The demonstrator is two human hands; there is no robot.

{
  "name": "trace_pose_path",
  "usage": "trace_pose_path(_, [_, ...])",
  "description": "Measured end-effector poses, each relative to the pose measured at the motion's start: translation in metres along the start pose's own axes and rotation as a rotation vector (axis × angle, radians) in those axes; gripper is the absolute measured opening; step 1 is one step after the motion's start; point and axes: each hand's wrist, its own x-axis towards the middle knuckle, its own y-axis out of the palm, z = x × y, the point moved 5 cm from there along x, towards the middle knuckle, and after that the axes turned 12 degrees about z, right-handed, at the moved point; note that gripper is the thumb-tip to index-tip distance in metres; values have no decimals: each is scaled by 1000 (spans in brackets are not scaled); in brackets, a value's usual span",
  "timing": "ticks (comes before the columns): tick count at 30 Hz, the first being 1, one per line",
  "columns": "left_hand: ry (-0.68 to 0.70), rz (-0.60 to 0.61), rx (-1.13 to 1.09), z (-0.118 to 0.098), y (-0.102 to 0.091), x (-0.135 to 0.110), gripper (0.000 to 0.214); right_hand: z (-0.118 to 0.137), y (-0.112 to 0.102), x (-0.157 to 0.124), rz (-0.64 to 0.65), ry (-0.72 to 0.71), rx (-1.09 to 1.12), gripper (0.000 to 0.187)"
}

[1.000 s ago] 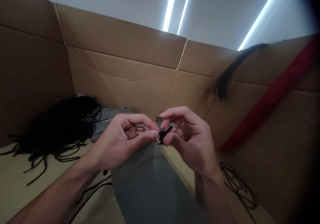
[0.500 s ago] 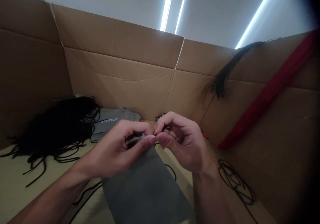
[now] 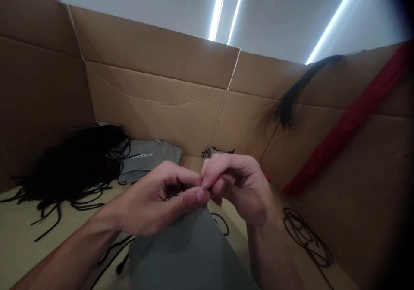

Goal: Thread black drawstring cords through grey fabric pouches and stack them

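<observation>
- The left fingers (image 3: 181,178) are curling inward, with the left thumb (image 3: 197,196) pressing down at the top edge of the pouch (image 3: 190,255), pinching it.
- The right fingers (image 3: 223,169) are bunching tightly against that left thumb, their tips meeting it at the pouch's top edge.
- A dark cord end (image 3: 210,188) is barely showing between the fingertips; the fingers hide most of it, so I cannot tell how it is lying.
- The left hand (image 3: 152,201) and right hand (image 3: 239,190) are almost touching, both raised above the worktop (image 3: 22,234).
- The grey pouch is hanging down from the pinch toward the person, its lower part running out of view.
- A loop of black cord (image 3: 220,222) is lying on the worktop just beside the pouch.
- A loose cord (image 3: 113,255) is stretching across the worktop under the left forearm.
- A grey pouch stack (image 3: 148,158) printed "INTEX" is sitting beyond the left hand, touching a heap of black cords (image 3: 71,165).
- A smaller stack (image 3: 210,152) is showing just behind the fingers.
- A cord coil (image 3: 305,238) is lying to the right, near a cardboard wall (image 3: 155,108) carrying a red strap (image 3: 349,126) and a hanging black cord bunch (image 3: 286,108).
</observation>
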Motion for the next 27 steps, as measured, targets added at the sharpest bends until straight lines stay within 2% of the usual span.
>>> trace_pose_path(3, [-27, 50, -11, 0, 2, 0, 35, -4, -2, 0, -19, 58, 46, 18])
trace_pose_path(7, [-16, 12, 37, -1, 1, -3, 35, -13, -3, 0, -31, 103, 146, 26])
trace_pose_path(13, [72, -50, 53, -7, 1, -8, 37, -12, 3, 2, -78, 62, 194, 34])
trace_pose_path(19, [84, -37, 24, -13, 7, -10, 45, -13, 16, 0, -65, 51, 281, 31])
trace_pose_path(24, [126, -46, 89, -20, 6, -9, 38, -19, 16, 0, -36, 17, 271, 33])
trace_pose_path(27, [120, -90, 170, -19, 1, -6, 33, -12, 3, 1, -58, 5, 131, 29])
